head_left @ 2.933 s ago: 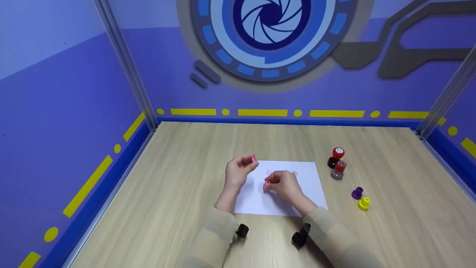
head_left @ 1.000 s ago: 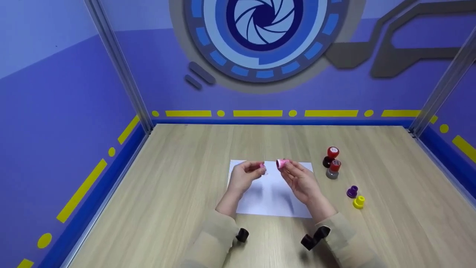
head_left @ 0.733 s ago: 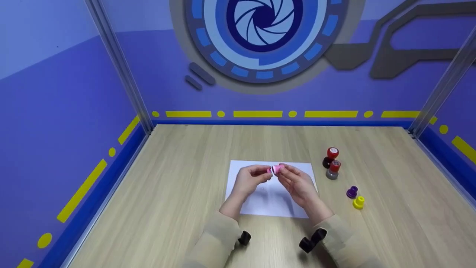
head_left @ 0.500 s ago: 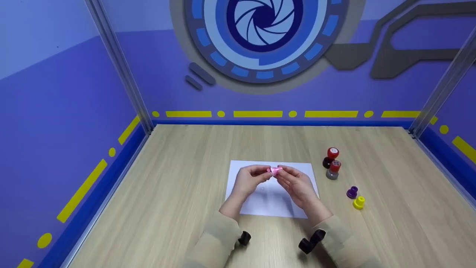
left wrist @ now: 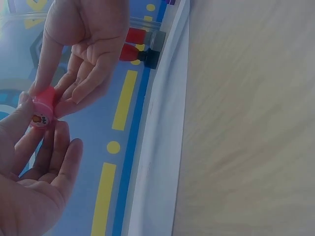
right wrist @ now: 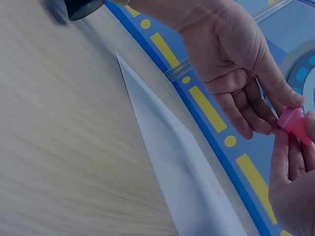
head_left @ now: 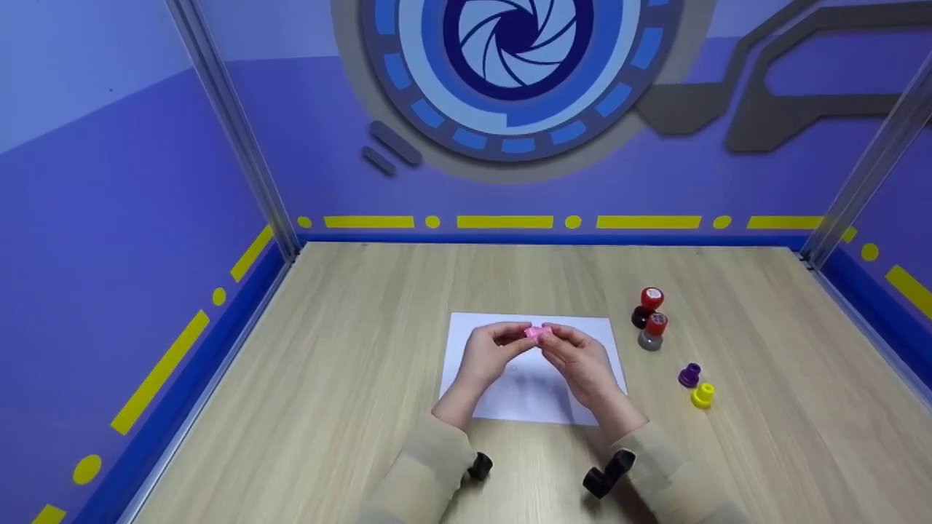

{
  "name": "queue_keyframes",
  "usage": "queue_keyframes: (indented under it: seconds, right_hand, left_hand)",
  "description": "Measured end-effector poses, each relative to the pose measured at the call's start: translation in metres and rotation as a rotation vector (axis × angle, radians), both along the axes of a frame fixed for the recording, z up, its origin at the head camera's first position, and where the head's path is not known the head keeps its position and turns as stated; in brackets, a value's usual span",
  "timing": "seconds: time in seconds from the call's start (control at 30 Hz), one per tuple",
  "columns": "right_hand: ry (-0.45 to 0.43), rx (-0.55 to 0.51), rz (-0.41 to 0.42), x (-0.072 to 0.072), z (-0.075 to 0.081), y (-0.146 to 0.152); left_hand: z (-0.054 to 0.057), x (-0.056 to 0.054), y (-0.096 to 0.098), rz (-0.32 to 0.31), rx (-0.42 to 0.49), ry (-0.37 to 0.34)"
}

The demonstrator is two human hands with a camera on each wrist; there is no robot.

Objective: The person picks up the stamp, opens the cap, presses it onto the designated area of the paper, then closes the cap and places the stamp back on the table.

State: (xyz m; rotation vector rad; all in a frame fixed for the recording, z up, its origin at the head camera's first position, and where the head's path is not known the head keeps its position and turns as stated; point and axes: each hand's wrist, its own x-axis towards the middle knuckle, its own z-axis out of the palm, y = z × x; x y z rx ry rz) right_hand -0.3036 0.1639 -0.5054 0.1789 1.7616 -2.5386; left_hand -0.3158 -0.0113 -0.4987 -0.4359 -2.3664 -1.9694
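Note:
Above the white paper (head_left: 524,397), a small pink toy stamp (head_left: 537,333) is held between both hands, its cap and body together. My left hand (head_left: 489,355) pinches the cap end, and my right hand (head_left: 585,364) pinches the body end. The left wrist view shows the pink stamp (left wrist: 44,104) with a small picture on its end face. In the right wrist view, fingers of both hands meet around the stamp (right wrist: 294,121) and hide part of it. Faint marks show on the paper.
To the right of the paper, two red stamps, one with a black part (head_left: 652,298) and one with a grey part (head_left: 652,333), stand close together. Nearer are a purple stamp (head_left: 690,375) and a yellow stamp (head_left: 703,396). Walls enclose the wooden table (head_left: 349,378).
My right hand lifts the pink stamp off the paper and turns it toward the left hand. The hands come together, and the cap and stamp body, once apart, now meet.

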Motion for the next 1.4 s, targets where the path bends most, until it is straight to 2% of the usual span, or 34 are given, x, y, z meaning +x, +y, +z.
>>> queue_keyframes:
  seconds: [0.13, 0.23, 0.37, 0.5, 0.63, 0.73, 0.87, 1.03, 1.2, 1.4]
  right_hand:
    - [0.075, 0.068, -0.007, -0.004, 0.014, 0.021]
    - [0.167, 0.213, 0.001, -0.005, 0.031, 0.051]
    - [0.240, 0.484, -0.017, -0.003, 0.050, 0.098]
    - [0.195, 0.801, -0.015, 0.002, 0.058, 0.141]
    - [0.086, 0.986, 0.045, 0.004, 0.055, 0.171]
    - [0.016, 1.022, 0.096, 0.003, 0.049, 0.183]
    - [-0.069, 1.067, 0.142, 0.000, 0.038, 0.187]
    - [-0.154, 1.071, 0.169, -0.003, 0.024, 0.185]
    - [-0.152, 1.097, 0.182, -0.007, 0.016, 0.185]
    - [-0.135, 1.088, 0.198, -0.007, 0.013, 0.186]
  left_hand:
    - [0.002, -0.004, -0.007, -0.005, -0.106, -0.010]
    - [0.001, -0.007, -0.016, 0.038, -0.228, -0.040]
    - [0.000, -0.008, -0.026, 0.095, -0.470, -0.132]
    - [-0.001, -0.006, -0.034, 0.052, -0.729, -0.191]
    - [-0.002, -0.006, -0.040, -0.026, -0.886, -0.192]
    - [-0.004, -0.005, -0.043, -0.049, -0.923, -0.216]
    - [-0.006, -0.004, -0.044, -0.046, -0.917, -0.246]
    - [-0.005, -0.002, -0.042, -0.039, -0.920, -0.244]
    - [-0.004, -0.003, -0.040, -0.038, -0.929, -0.252]
    - [-0.005, -0.002, -0.039, -0.041, -0.929, -0.250]
